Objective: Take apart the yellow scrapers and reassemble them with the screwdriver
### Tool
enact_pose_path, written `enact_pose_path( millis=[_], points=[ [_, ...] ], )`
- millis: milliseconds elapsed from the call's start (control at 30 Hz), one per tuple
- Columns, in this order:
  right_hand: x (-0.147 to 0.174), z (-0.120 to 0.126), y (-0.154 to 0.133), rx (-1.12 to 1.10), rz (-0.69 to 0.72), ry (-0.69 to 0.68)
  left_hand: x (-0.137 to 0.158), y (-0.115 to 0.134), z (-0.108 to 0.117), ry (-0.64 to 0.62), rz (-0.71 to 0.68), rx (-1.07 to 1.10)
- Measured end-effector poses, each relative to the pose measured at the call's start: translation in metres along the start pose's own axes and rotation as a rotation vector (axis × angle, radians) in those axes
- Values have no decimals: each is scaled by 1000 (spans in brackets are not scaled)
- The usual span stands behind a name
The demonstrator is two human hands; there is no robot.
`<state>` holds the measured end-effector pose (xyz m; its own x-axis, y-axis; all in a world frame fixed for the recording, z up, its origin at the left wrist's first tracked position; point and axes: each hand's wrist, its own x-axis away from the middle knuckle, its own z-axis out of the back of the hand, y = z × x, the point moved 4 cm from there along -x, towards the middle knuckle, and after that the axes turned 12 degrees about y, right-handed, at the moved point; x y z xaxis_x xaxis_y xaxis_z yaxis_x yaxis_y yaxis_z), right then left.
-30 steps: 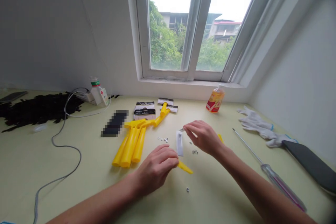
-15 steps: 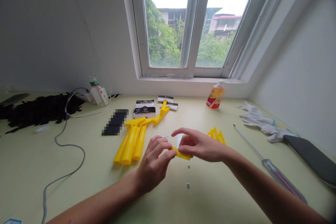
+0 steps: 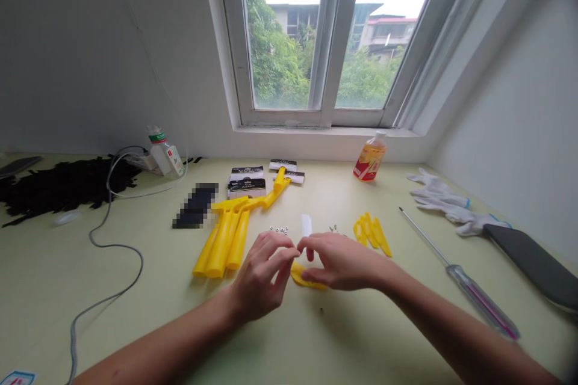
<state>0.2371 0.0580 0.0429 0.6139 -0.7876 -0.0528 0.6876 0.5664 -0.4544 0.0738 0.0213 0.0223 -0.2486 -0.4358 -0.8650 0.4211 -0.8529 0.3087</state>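
Observation:
My left hand (image 3: 266,277) is closed in a pinch, its fingertips meeting my right index finger; whatever lies between them is too small to make out. My right hand (image 3: 347,260) curls over a flat yellow plastic piece (image 3: 298,275), with the thumb on it and part of it hidden beneath the fingers. A single small nut (image 3: 321,310) lies on the table in front of the hands. Just beyond them are several small nuts (image 3: 277,229), a white strip (image 3: 306,224) and some small screws (image 3: 334,228).
Yellow handles (image 3: 221,240) lie left, near packaged cards (image 3: 246,187). Yellow flat pieces (image 3: 372,233), a screwdriver (image 3: 478,298), white gloves (image 3: 445,201) and a dark flat object (image 3: 533,264) are right. A bottle (image 3: 370,157) stands behind; a grey cable (image 3: 139,261) runs left.
The yellow piece has left my left fingers and sits lower under my right hand. My fingertips have come together above it. Of two nuts in front, one now shows.

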Motion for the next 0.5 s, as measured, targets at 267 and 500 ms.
enact_pose_path(
  millis=[267, 500],
  points=[
    [-1, -33, -27, 279, 107, 100, -3, -4, 8, 48, 49, 29],
    [1, 35, 16, 53, -93, 226, 0, 14, 1, -229, -127, 86]
  ],
)
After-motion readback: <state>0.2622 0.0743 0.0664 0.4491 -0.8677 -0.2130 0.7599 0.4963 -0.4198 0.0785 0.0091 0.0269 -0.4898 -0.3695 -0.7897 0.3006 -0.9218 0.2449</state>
